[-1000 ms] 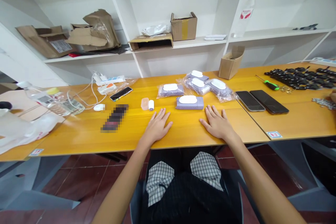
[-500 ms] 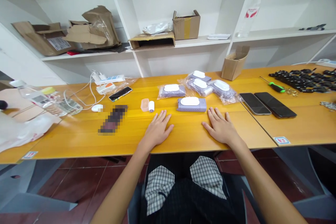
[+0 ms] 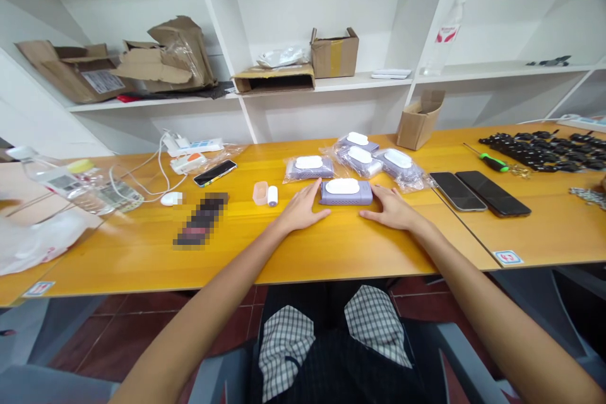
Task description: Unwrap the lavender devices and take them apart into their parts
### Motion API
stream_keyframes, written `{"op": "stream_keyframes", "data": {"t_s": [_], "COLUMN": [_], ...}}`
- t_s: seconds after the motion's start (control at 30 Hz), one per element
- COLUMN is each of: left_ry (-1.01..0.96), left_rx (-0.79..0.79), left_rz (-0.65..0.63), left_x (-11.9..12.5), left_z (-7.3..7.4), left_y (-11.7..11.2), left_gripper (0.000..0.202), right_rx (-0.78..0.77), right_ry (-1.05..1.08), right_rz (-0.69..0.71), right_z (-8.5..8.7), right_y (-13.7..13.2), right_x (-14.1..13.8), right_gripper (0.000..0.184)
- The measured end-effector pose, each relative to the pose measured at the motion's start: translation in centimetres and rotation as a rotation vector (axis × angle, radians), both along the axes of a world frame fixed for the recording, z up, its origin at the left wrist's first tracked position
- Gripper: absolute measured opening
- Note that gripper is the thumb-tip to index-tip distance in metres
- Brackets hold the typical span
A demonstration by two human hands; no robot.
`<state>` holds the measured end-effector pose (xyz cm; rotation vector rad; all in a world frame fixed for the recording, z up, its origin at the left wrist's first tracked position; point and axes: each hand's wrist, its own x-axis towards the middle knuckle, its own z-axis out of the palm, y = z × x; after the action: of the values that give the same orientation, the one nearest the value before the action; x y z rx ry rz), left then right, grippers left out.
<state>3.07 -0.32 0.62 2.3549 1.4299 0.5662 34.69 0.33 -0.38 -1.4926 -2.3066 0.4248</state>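
A purple-grey box-shaped device with a white oval piece on top (image 3: 346, 193) lies flat on the wooden table (image 3: 326, 252), between my hands. At its left end is my left hand (image 3: 303, 209), fingertips by the edge and thumb spread toward me. My right hand (image 3: 391, 207) is at the right end in the same way, fingers apart. Both hands are open; whether the fingertips press on the device I cannot tell. Behind it lie several similar devices in clear plastic bags (image 3: 310, 168). A small white cylinder (image 3: 272, 196) and a translucent pinkish case (image 3: 260, 193) are left of my left hand.
To the right lie two dark phones (image 3: 492, 193), a green-handled screwdriver (image 3: 493, 162) and a pile of black parts (image 3: 534, 150). On the left are another phone (image 3: 215, 173), white cables (image 3: 163, 170) and plastic bottles (image 3: 71, 183). A small cardboard box (image 3: 419, 121) stands at the back.
Both hands have moved forward and inward from lying flat on the table to the two ends of the unbagged device. The device itself has stayed in place.
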Motion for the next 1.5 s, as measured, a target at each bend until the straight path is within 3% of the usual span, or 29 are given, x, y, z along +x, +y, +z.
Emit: {"op": "stream_keyframes", "data": {"t_s": [0.17, 0.33, 0.5, 0.6, 0.83, 1.5], "left_ry": [-0.152, -0.181, -0.246, -0.291, -0.32, -0.455], "left_rx": [-0.06, -0.037, -0.004, -0.008, -0.045, -0.143], "left_rz": [0.026, -0.051, -0.105, -0.115, -0.115, -0.146], "left_x": [-0.6, -1.2, -0.9, -0.6, -0.4, -0.5], "left_z": [0.3, 0.5, 0.7, 0.8, 0.8, 0.9], "left_y": [1.9, 1.8, 1.5, 1.3, 1.0, 0.6], "left_gripper": [0.1, 0.087, 0.081, 0.077, 0.08, 0.084], "right_rx": [0.007, -0.005, -0.25, -0.321, -0.439, -0.346], "right_ry": [0.141, 0.377, 0.785, 0.874, 1.057, 0.82], "right_rz": [0.09, 0.085, 0.003, -0.093, -0.128, -0.028], "right_z": [0.8, 0.4, 0.0, -0.1, 0.1, 0.2], "right_y": [2.5, 1.8, 1.3, 1.5, 1.4, 0.8], "right_x": [0.2, -0.3, -0.5, -0.5, -0.7, -0.1], "right_gripper": [0.086, 0.068, 0.057, 0.046, 0.051, 0.05]}}
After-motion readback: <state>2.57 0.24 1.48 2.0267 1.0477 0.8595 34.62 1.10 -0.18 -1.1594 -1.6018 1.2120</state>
